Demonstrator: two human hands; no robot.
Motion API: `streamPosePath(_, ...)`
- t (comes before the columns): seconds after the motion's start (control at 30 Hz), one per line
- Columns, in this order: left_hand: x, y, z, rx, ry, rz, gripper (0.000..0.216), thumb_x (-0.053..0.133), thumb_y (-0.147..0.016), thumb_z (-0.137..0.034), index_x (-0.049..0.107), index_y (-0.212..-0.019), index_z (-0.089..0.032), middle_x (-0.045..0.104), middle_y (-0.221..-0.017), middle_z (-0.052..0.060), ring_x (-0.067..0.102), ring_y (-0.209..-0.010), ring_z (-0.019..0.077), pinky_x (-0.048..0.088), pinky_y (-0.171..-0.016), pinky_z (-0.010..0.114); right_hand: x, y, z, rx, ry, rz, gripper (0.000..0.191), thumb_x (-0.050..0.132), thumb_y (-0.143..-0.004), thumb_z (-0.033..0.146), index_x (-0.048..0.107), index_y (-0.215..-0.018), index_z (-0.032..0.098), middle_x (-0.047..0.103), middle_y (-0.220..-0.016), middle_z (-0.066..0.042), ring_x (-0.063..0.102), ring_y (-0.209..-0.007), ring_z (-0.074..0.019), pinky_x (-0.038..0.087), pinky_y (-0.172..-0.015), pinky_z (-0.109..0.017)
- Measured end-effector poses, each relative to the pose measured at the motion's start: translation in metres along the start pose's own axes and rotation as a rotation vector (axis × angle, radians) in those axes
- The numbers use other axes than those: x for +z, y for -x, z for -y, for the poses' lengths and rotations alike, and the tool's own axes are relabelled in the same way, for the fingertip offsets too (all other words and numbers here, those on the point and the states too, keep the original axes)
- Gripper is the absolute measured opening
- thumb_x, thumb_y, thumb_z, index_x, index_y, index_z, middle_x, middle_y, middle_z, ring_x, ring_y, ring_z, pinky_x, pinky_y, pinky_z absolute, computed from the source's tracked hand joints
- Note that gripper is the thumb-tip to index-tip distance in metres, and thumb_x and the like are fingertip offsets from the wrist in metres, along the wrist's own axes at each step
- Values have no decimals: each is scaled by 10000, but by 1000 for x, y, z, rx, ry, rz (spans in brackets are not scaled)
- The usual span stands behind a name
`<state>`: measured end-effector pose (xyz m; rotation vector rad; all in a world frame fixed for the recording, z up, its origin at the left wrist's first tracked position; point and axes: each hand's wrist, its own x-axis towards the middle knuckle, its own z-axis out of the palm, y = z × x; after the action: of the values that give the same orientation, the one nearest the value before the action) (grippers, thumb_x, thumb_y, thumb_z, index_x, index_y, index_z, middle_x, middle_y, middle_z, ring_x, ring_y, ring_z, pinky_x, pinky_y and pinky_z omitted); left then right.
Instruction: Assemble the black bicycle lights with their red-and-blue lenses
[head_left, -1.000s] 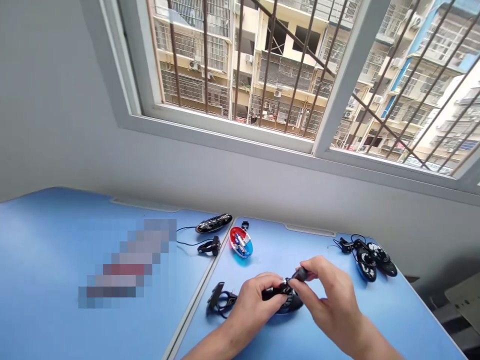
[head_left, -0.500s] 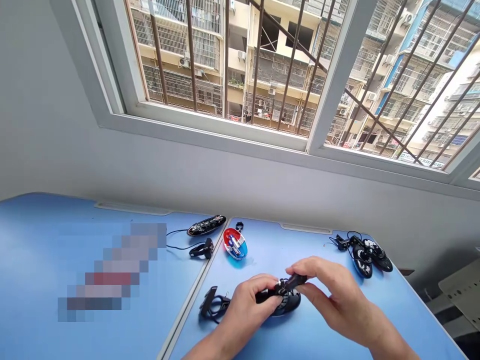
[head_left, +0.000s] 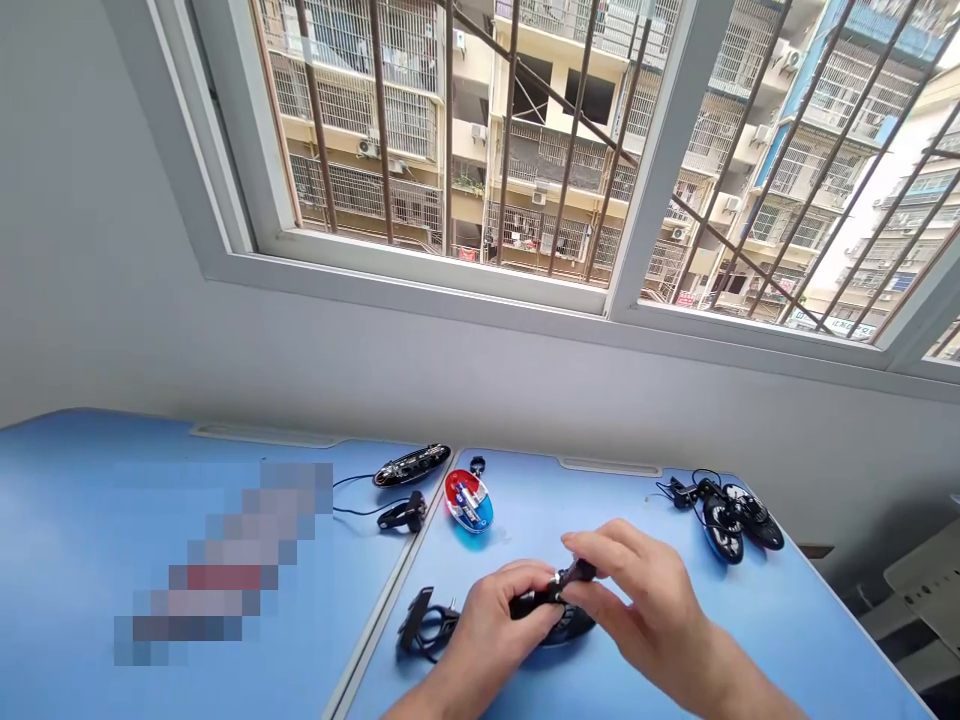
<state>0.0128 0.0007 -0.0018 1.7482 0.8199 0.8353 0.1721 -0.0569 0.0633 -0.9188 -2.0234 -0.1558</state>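
Observation:
My left hand (head_left: 502, 620) is closed, thumb and fingers pinching a black clamp-like part (head_left: 525, 603) with a bit of bright metal at its tip. Facing it, my right hand (head_left: 649, 600) pinches a short dark handle-like piece (head_left: 582, 570), whose end meets the clamp part. Its exact kind is hidden by the fingers. Beneath both hands lies a black oval device (head_left: 576, 626) with a ribbed round area, partly covered. A black bracket with a ring and cable (head_left: 426, 625) rests on the table just left of my left hand.
Farther back are a red and blue oval shell (head_left: 469, 502) with batteries inside, a black oval unit (head_left: 412, 465) and a wired black clamp (head_left: 405, 512). Black oval devices with cables (head_left: 739, 520) lie at the right. A seam (head_left: 375, 610) divides the blue table; a blurred patch covers its left part.
My right hand has shifted slightly left, bringing the dark piece closer to my left hand. The dark piece is tilted more steeply. The camera view has tipped up a little.

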Motion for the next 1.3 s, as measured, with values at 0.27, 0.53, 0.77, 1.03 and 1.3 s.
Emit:
streamPosePath(0.27, 2, -2, 3, -16, 51, -5, 143, 583, -680, -212, 721, -712, -187, 725, -861, 42, 648, -874, 241, 468, -818, 276, -34, -2, -6, 19, -194, 297, 466, 453, -939, 39, 460, -1357, 244, 678, -1121, -86, 639, -1018, -175, 537, -864, -284)
streamPosePath(0.53, 1, -2, 2, -16, 61, 8, 141, 585, -718, -232, 719, -700, -192, 696, -805, 28, 637, -806, 220, 468, -756, 264, -31, 0, -3, 74, -174, 310, 305, 468, -953, 62, 519, -1208, 221, 716, -977, -53, 646, -806, -155, 523, -717, -247)
streamPosePath(0.77, 0, -2, 5, -36, 70, 19, 154, 604, -728, -264, 733, -758, -184, 715, -866, 47, 655, -864, 242, 476, -805, 290, -24, -1, 3, 87, -65, 254, 96, 469, -985, 151, 535, -1043, 189, 664, -803, -37, 585, -671, -144, 480, -609, -234)
streamPosePath(1.03, 2, 0, 5, -21, 66, 12, 126, 608, -735, -257, 720, -732, -200, 710, -875, 34, 658, -887, 234, 477, -821, 279, -6, 5, 4, 73, 86, 47, 25, 499, -968, 190, 510, -954, 173, 583, -710, -23, 528, -575, -131, 459, -520, -227)
streamPosePath(1.3, 2, -1, 1, -15, 27, -5, 142, 568, -701, -228, 706, -703, -193, 711, -821, 31, 642, -828, 227, 470, -794, 284, -18, 0, 1, 5, -118, 223, 338, 502, -941, 76, 509, -1256, 198, 674, -992, -93, 639, -842, -166, 555, -719, -262)
